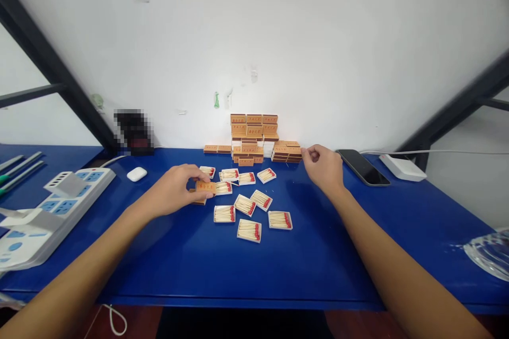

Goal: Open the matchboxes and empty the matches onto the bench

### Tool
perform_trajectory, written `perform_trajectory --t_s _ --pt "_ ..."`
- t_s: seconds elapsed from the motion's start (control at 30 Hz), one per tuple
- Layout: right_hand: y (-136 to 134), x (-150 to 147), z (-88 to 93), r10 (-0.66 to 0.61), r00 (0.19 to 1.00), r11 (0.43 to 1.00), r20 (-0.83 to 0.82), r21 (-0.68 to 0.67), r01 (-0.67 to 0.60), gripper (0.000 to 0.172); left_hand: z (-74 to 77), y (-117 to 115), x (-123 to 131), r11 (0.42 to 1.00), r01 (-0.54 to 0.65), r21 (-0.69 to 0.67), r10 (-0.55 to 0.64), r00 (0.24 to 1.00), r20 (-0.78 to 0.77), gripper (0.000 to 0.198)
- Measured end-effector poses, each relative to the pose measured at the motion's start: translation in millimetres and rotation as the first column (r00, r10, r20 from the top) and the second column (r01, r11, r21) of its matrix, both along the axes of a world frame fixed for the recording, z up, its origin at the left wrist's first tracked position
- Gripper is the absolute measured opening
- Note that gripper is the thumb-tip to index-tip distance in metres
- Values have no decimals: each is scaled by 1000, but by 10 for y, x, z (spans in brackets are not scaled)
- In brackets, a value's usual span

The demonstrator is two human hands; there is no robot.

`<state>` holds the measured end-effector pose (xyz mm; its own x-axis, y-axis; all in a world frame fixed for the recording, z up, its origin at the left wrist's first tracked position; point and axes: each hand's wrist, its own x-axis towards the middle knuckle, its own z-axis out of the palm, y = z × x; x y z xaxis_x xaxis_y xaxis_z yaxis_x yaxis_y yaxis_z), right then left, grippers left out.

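Observation:
My left hand (pixel 178 189) is closed around an orange matchbox (pixel 205 187), thumb and fingers gripping its ends. Another matchbox (pixel 201 202) lies partly hidden under it. To the right spread several open white matchbox trays full of red-tipped matches, among them a front tray (pixel 249 231) and a right-hand tray (pixel 280 220). My right hand (pixel 325 167) is curled, its fingertips together at the right end of a low pile of matchboxes (pixel 286 151). Whatever is between those fingers cannot be made out. Behind the trays, against the wall, rises a stepped stack of matchboxes (pixel 254 130).
Two matchboxes (pixel 217 149) lie left of the stack. A white power strip (pixel 55 212) and an earbud case (pixel 137 174) are on the left. On the right are a dark phone (pixel 363 167), a white box (pixel 403 167) and a coil of clear plastic (pixel 489 254).

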<state>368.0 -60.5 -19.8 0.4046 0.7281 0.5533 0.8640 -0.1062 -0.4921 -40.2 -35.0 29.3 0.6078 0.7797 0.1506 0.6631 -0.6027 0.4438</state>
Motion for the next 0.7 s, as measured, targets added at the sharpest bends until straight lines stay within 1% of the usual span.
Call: perform_trajectory --t_s 0.07,0.13,0.17,0.2,0.23,0.27,0.3,0.33,0.37,0.4,0.43,0.5,0.57,0.63,0.7 --pt "-20 -25 29 27 999 999 -25 47 -25 30 58 68 110 999 8 46 -11 998 63 50" --pt "-43 -100 63 83 992 992 -95 98 -73 33 91 116 240 996 22 86 -34 989 143 59" --pt "-60 -165 83 135 976 986 -170 117 -116 35 95 129 318 993 35 110 -56 981 187 60" --pt "-82 -250 104 207 938 976 -277 125 -179 37 91 133 404 988 51 145 -85 968 237 59" --pt "-112 -355 127 291 865 957 -408 122 -265 39 79 129 497 979 67 190 -121 950 288 58" --pt "-149 -474 149 370 753 923 -544 120 -367 42 60 119 592 968 81 238 -158 931 328 57" --pt "-192 -603 168 425 611 871 -668 118 -477 45 36 103 687 954 91 285 -193 916 353 57" --pt "-240 -732 183 453 475 810 -754 126 -573 46 7 84 775 938 98 334 -226 902 368 56" --pt "-287 -852 193 463 376 762 -803 144 -631 47 -24 63 851 922 106 372 -253 893 373 54" --pt "-331 -957 196 466 312 733 -828 163 -661 48 -56 41 911 909 114 402 -276 886 372 51" --pt "-367 -1039 192 468 278 719 -839 178 -672 47 -89 21 952 900 123 417 -291 884 367 47" --pt "-412 -1130 167 474 269 722 -839 195 -664 45 -148 -11 977 901 138 412 -297 887 352 41" --pt "-420 -1139 132 481 294 738 -826 201 -644 43 -196 -28 943 914 131 383 -272 899 342 40" --pt "-407 -1113 104 485 326 753 -812 198 -627 40 -228 -34 884 927 97 361 -226 915 334 43" --pt "-395 -1100 96 475 355 787 -805 207 -581 40 -241 -43 839 935 51 351 -175 926 333 45"
